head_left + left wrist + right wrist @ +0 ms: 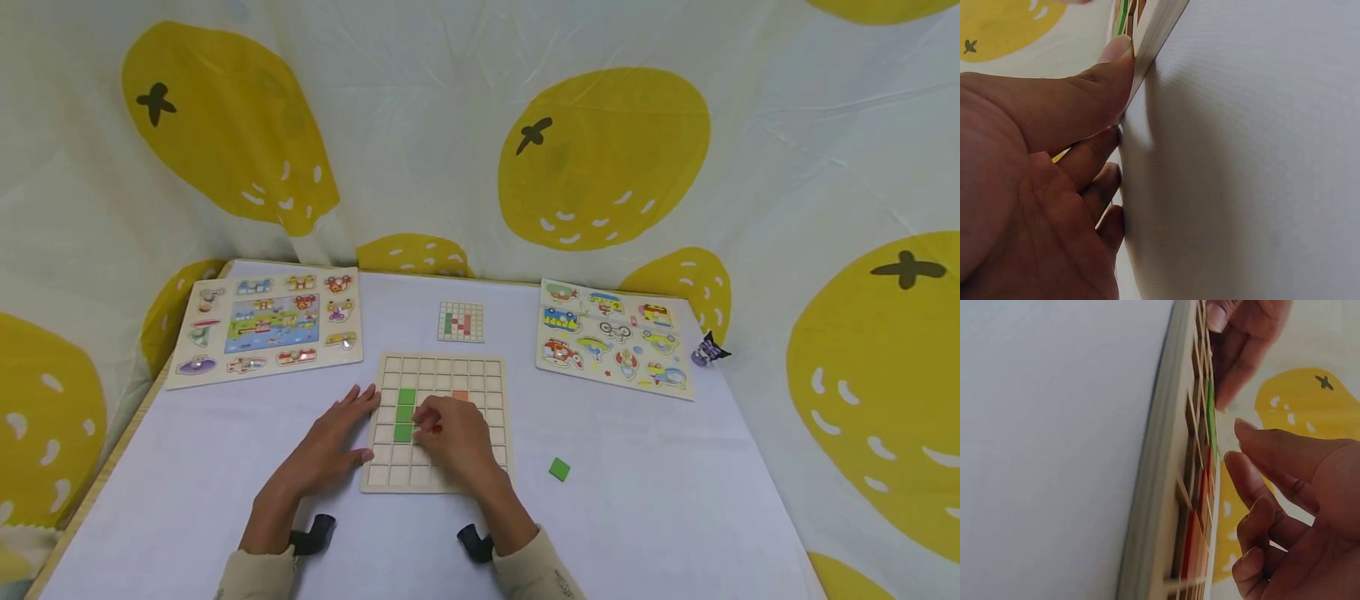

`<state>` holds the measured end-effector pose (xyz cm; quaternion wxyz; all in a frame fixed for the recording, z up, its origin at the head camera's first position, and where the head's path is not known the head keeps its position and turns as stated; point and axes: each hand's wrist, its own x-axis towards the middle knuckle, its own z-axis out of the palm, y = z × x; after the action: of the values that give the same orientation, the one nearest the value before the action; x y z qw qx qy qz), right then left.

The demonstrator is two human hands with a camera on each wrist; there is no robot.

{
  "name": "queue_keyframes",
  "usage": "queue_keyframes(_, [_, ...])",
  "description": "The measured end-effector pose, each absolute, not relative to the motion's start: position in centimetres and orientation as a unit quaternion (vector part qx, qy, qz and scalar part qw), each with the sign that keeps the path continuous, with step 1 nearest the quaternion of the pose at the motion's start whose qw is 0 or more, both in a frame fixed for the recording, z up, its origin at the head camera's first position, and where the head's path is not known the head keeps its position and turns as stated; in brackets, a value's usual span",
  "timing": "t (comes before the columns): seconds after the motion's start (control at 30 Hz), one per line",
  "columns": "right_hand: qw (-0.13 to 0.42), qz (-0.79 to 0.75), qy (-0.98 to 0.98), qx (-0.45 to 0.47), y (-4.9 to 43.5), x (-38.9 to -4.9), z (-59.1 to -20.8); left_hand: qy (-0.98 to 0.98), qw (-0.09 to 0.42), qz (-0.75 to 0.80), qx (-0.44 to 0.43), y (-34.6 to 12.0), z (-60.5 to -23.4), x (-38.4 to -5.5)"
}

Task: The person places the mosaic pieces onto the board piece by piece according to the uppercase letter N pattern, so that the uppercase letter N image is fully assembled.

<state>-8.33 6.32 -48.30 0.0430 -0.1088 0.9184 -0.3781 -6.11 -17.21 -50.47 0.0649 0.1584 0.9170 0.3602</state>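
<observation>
A square wooden grid board [399,477] lies on the white-covered table. Three green square tiles [405,414] fill a column on its left side, and an orange tile [460,395] sits farther right. Red tiles [1190,544] show in the grid in the right wrist view, mostly hidden from above by a hand. My left hand [333,433] rests at the board's left edge, its thumb [1116,75] touching the side. Over the middle of the board, my right hand [459,437] has thumb and index finger slightly apart beside the green column, nothing visible between them.
A loose green tile [559,469] lies right of the board. Behind the board is a small pattern card [461,333]. Picture puzzle boards stand at the back left [272,325] and back right [615,337], with a small purple figure [707,350] beside the right one.
</observation>
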Motion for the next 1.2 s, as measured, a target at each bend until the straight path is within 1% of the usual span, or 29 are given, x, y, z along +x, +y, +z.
queue_keyframes(0.53, [0.027,-0.419,0.907,-0.012,11.8,-5.9,-46.0,0.921,0.083,0.351,0.149,-17.3,-50.4,-6.2])
queue_keyframes(0.9, [0.015,-0.414,0.909,0.058,15.9,-4.1,-46.0,0.921,0.092,0.352,0.139,-17.2,-50.5,-6.3])
queue_keyframes(1.2, [0.009,-0.388,0.915,0.107,19.2,-2.6,-46.7,0.92,0.094,0.355,0.137,-17.2,-50.4,-6.3])
